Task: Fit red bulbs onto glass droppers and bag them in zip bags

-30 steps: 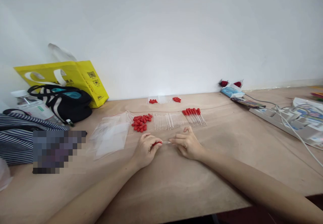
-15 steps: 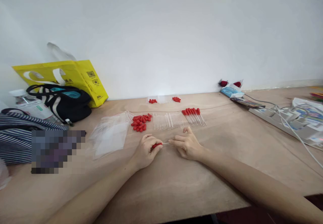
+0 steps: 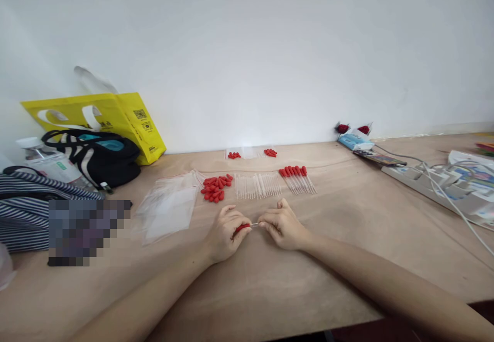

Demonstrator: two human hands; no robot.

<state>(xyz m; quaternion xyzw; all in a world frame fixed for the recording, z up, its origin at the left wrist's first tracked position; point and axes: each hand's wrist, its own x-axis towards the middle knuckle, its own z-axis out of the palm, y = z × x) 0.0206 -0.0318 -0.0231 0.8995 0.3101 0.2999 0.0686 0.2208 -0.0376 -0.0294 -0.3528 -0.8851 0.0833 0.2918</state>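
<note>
My left hand is closed round a small red elongated piece, gripped between thumb and fingers. A thin pale stick joins its right end, and my right hand pinches the stick's other end. Just beyond my left hand lies a pile of loose red pieces. A row of thin pale sticks is laid side by side in front of both hands. To its right, several sticks with red ends lie in a slanting row.
Clear plastic bags lie at left. More red pieces rest on clear plastic near the wall. A yellow bag, a black bag and a bottle stand at far left. A power strip with cables is at right.
Both hands have come slightly lower and toward me with the red piece and stick. My right hand's fingers have drawn in closer together on the stick.
</note>
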